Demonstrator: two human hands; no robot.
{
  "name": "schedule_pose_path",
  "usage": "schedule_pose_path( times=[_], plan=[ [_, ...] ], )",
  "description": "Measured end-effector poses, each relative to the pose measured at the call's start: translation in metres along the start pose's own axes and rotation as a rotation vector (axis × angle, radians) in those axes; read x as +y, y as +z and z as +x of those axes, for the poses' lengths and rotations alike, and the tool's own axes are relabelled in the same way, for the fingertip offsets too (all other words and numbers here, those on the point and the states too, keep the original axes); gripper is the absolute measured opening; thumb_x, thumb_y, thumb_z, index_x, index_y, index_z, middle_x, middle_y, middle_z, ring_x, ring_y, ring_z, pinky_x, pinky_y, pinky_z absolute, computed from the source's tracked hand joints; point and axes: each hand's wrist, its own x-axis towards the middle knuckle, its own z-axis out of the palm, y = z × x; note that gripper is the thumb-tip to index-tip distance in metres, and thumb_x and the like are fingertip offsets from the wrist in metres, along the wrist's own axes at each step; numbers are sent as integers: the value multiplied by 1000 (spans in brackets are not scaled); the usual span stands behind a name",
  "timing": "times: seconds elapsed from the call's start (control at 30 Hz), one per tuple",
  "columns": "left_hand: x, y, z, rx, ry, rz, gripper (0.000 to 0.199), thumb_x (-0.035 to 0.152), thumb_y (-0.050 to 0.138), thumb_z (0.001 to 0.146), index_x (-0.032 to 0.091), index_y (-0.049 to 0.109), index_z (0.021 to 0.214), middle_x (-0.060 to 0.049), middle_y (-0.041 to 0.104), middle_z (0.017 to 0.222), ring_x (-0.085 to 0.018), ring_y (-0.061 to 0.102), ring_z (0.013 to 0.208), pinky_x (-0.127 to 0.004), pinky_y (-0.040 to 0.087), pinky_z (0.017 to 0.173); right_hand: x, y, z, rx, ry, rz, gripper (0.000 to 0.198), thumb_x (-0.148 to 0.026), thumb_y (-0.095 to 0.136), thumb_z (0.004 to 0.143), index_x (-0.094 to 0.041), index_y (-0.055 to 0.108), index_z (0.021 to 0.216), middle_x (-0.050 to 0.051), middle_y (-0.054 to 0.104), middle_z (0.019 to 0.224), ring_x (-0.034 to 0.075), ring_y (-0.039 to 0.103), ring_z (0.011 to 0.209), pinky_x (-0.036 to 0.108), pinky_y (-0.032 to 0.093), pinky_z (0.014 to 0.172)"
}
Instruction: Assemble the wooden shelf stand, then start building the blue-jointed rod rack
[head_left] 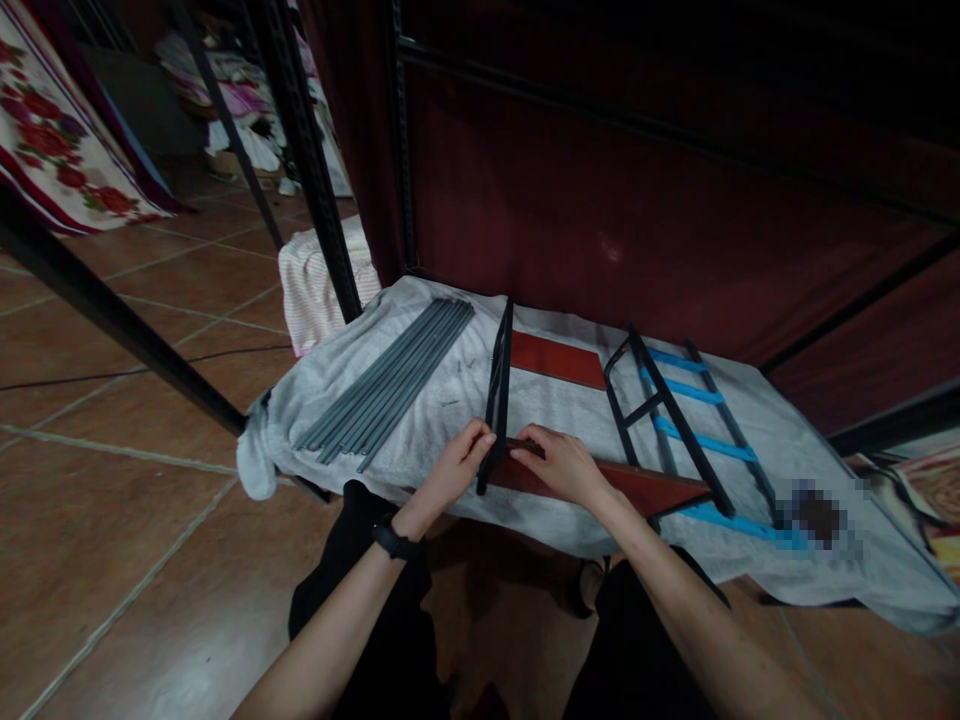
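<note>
My left hand (pixel 463 458), a dark band on its wrist, has thumb and fingers pinched together against the side of a narrow black metal frame (pixel 501 385). Whatever sits between those fingertips is too small to make out. On the frame's other side, my right hand (pixel 561 462) curls its fingers over the upper edge of a red-brown board (pixel 645 488), close to where board and frame meet. Behind lies a second red-brown board (pixel 556 360), one end at the frame. A wider black metal frame (pixel 660 400) stands at the boards' right end.
Several grey metal tubes (pixel 394 380) lie side by side on the towel-covered surface (pixel 300 400), with small pieces near them. At the right is a rack with blue bars (pixel 701 392). Black posts (pixel 319 180) and a dark red curtain (pixel 600 210) bound the surface.
</note>
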Motion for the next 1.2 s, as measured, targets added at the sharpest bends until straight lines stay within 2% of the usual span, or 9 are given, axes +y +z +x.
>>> schedule_pose_path(
  times=[0.17,0.33,0.47,0.57,0.7,0.97,1.1,1.2],
  plan=[
    [-3,-4,0,-23,88,54,18,36,43,98,20,50,92,1,48,82,-14,47,78,-26,38,74,-1,-1,0,-1,-7,14,18,-39,54,98,-27,62,107,0,73,102,19,68,90,28,39,73],
    [-4,-4,-2,-6,39,10,19,39,45,98,21,51,96,1,49,84,-14,48,79,-26,39,74,-2,-4,0,-7,-12,27,18,-40,54,98,-27,63,106,0,73,103,19,68,91,28,39,73],
    [-2,-1,-1,2,-33,4,27,43,42,99,21,47,85,3,44,75,-13,44,72,-26,37,69,-1,-3,0,-11,-5,27,18,-40,53,98,-26,62,107,0,73,104,19,68,91,28,39,73],
    [0,-1,1,-6,-3,27,27,41,42,99,21,45,82,3,41,74,-13,42,71,-25,36,68,-1,-3,0,-8,-5,33,19,-40,53,98,-26,62,107,1,73,104,19,68,91,28,39,73],
    [-2,-2,1,-10,64,52,21,38,41,98,21,48,89,2,46,80,-14,45,76,-26,38,72,-2,-4,1,-10,-18,58,17,-38,54,97,-26,63,105,0,73,101,19,67,89,28,38,72],
    [-3,-5,1,-40,58,88,21,40,41,98,21,50,92,1,49,81,-15,48,78,-26,41,74,3,-7,5,-38,-72,70,15,-36,55,98,-26,66,99,-2,73,93,16,67,86,26,39,71],
    [0,-6,3,-23,17,109,23,43,43,95,22,52,92,1,50,78,-16,49,76,-26,42,72,0,-4,3,9,-86,5,21,-41,52,100,-28,66,106,-1,73,102,17,67,95,26,43,76],
    [1,-6,5,16,11,130,23,43,45,94,22,53,90,2,50,76,-16,50,74,-26,43,70,-3,2,-3,100,-93,-109,29,-46,47,101,-24,65,111,3,73,105,20,66,99,31,45,85]
  ],
)
